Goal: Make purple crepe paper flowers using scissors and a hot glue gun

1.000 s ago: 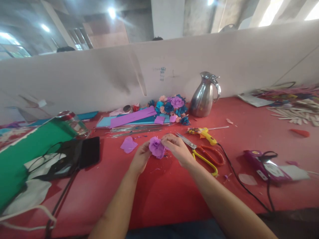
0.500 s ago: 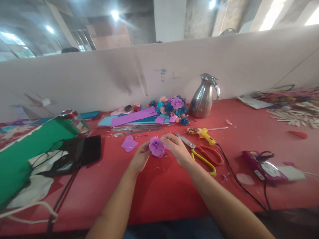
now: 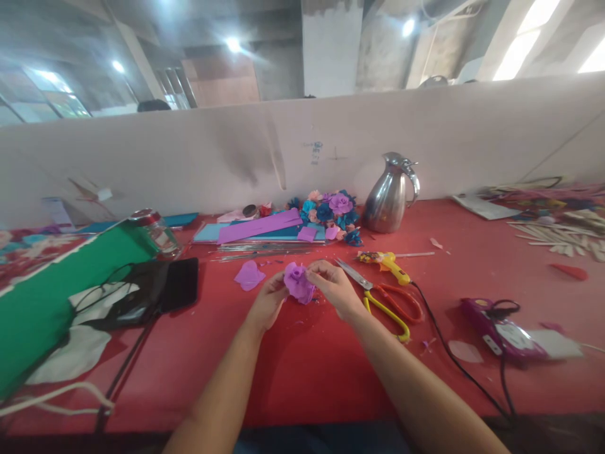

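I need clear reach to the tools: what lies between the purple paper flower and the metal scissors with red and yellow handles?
The right hand lies between flower and scissors in the head view.

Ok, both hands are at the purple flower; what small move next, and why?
Perhaps gently shape the right edge of the purple flower with the right hand while the left hand steadies it: the right hand is at that edge, the left at the opposite side.

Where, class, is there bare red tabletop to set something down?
Bare: either side of the left forearm, toward black cord and right forearm; between glue gun and wooden sticks, bar scraps. Crowded: the back, with purple strips, metal wires, clustered paper flowers; the middle, with scissors and held purple flower.
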### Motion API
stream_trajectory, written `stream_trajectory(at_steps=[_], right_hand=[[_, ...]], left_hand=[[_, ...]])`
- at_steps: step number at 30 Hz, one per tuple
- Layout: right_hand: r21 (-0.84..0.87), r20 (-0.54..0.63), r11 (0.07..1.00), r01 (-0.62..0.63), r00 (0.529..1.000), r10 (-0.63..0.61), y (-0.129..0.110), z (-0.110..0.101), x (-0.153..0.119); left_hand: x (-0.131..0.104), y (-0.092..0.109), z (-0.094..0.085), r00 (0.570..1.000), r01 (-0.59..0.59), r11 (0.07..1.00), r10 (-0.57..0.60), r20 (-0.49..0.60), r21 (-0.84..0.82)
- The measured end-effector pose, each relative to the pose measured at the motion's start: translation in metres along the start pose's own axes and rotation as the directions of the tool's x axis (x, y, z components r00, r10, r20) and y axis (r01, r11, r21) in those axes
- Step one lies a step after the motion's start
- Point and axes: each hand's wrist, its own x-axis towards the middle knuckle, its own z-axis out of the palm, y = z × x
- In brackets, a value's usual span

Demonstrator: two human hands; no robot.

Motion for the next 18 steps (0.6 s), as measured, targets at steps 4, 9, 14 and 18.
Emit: stream_trajectory(at_steps=[4, 9, 14, 18], right_hand=[[0.084, -0.068, 0.993, -0.083, 0.994, 0.089, 0.003, -0.001, 0.002], [0.111, -0.079, 0.983, -0.143, 0.985, 0.152, 0.012, 0.004, 0.001], [0.044, 0.081, 0.997, -0.065, 0.995, 0.062, 0.020, 0.014, -0.004], [-0.011, 0.070, 0.999, -0.038, 0.997, 0.038, 0.025, 0.017, -0.004]], left_hand=[[0.002, -0.001, -0.002, 0.996, -0.037, 0.999, 0.034, -0.079, -0.037], [0.003, -0.001, -0.002, 0.981, -0.067, 0.993, 0.048, -0.187, -0.098], [-0.001, -0.002, 0.003, 0.987, -0.061, 0.995, 0.049, -0.152, -0.073], [-0.002, -0.001, 0.006, 0.988, -0.064, 0.998, 0.059, -0.141, -0.030]])
